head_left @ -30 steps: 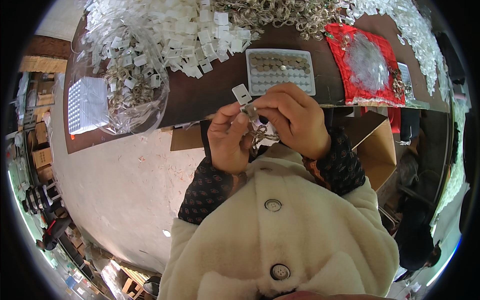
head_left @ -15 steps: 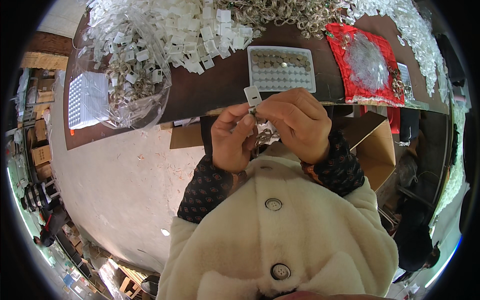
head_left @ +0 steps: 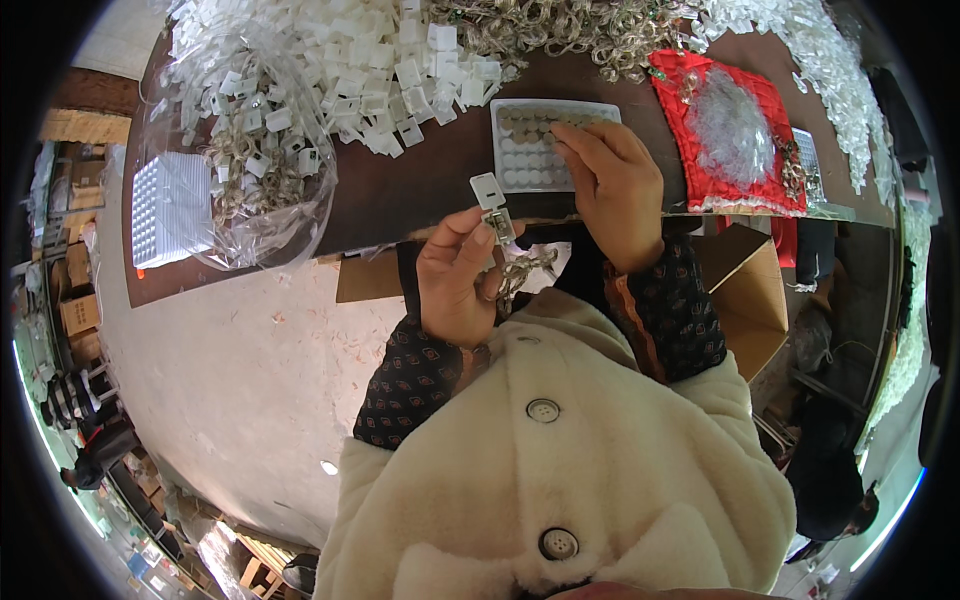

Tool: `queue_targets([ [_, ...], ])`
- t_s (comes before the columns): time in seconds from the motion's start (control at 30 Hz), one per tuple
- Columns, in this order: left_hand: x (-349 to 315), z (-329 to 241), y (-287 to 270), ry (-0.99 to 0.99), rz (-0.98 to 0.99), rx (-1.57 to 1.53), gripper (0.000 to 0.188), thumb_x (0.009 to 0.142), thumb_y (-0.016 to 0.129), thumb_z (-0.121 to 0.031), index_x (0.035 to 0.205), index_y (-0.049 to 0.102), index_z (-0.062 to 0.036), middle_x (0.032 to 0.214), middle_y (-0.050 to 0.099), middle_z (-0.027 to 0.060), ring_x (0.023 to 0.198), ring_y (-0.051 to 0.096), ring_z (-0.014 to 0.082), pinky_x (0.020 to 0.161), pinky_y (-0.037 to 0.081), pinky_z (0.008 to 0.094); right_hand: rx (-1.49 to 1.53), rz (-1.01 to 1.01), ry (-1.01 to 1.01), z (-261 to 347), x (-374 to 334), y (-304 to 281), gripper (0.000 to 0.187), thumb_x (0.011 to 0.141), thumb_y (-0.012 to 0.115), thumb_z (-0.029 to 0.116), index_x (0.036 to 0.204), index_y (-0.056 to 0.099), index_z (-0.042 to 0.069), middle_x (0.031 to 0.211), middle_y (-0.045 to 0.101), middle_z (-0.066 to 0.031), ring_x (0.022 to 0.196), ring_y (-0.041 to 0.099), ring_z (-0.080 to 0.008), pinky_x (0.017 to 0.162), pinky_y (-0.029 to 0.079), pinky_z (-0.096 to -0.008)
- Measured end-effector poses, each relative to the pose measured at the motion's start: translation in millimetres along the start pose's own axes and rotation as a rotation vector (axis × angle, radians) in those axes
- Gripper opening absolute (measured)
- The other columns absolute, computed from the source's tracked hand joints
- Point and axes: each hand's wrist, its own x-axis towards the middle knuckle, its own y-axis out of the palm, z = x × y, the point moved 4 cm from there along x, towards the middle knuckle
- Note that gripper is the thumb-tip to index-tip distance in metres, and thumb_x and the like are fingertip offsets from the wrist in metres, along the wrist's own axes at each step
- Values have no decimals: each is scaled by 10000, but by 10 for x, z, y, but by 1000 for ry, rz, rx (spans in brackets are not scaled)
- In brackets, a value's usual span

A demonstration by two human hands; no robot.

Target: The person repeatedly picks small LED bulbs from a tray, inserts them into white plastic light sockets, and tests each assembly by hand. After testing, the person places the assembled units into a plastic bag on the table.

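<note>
My left hand (head_left: 458,282) pinches a small white battery case (head_left: 496,225) near the table's front edge. Its white lid (head_left: 487,191) stands folded open at the far end, and metal shows inside the case. A looped bundle of thin wire (head_left: 522,272) hangs from it beside the left fingers. My right hand (head_left: 617,190) reaches over a white tray (head_left: 530,180) of round coin cells (head_left: 525,126). Its thumb and forefinger are closed together at the row of cells; whether a cell is between the tips is hidden.
Piled white cases (head_left: 370,75) and wire bundles (head_left: 560,25) cover the table's far side. A clear bag (head_left: 275,215) of cases and wires lies left, beside stacked white trays (head_left: 170,205). Clear plastic pieces lie on a red cloth (head_left: 670,100) at right. A cardboard box (head_left: 750,300) stands below.
My right hand has left the battery case and moved forward to the tray of coin cells. The left hand keeps the case, now more exposed, nearly in the same place.
</note>
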Motion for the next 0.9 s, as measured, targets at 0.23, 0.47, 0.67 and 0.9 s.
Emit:
queue_targets([
  [0.23,16,-30,3,3,24,0,227,986,623,-171,1168,626,-37,1048,706,144,592,484,43,475,359,173,-135,42,-63,-31,82,75,193,810,736,-5,990,735,63,901,661,-80,809,642,-271,699,526,-357],
  [0.47,-19,-30,28,-9,35,-80,175,966,637,-91,1137,619,-63,968,686,50,695,562,43,518,402,166,392,129,15,433,-86,-56,143,785,741,15,914,706,64,842,697,-90,736,649,-304,645,524,-379],
  [0.67,-78,-43,21,-17,49,-95,173,953,655,-83,1122,629,-54,918,661,13,695,560,45,528,412,176,390,193,-25,502,-92,-102,203,765,759,-47,942,714,42,843,711,-76,759,672,-256,659,528,-335],
  [0.9,-136,-67,25,-92,39,-226,174,952,645,-103,1116,629,-49,974,683,45,747,612,85,609,459,205,361,184,-185,663,-173,-185,287,781,770,88,1054,706,29,953,688,-107,821,664,-291,706,514,-362],
])
